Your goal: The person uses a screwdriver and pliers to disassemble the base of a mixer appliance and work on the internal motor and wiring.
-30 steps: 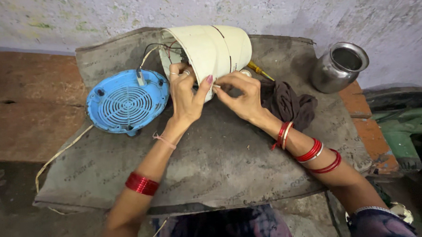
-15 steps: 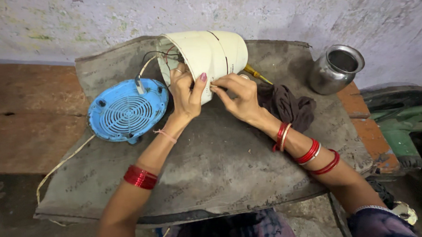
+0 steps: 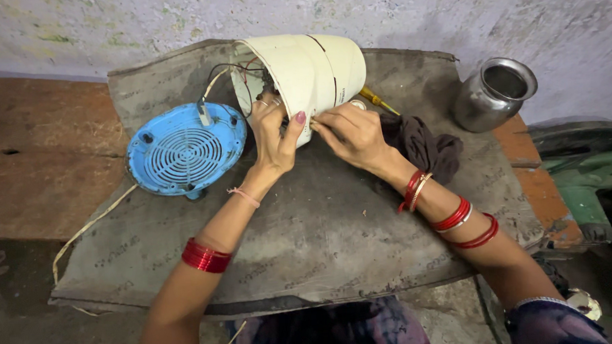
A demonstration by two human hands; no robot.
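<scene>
Gripping smooth cream plastic housing (image 3: 309, 73) | L hand (image 3: 274, 136) + R hand (image 3: 349, 133) fingers closed on rim

Red bangles on both wrists, pink-painted thumbnail, dark patterned sleeve.

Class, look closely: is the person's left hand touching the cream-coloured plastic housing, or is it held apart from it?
Touching. The head view shows the left hand gripping the open rim of the cream housing, thumb pressed on its outer wall.

A steel pot (image 3: 492, 95) is standing far right, a dark rag (image 3: 427, 146) lying near it, a green machine (image 3: 581, 183) sitting beyond.
</scene>
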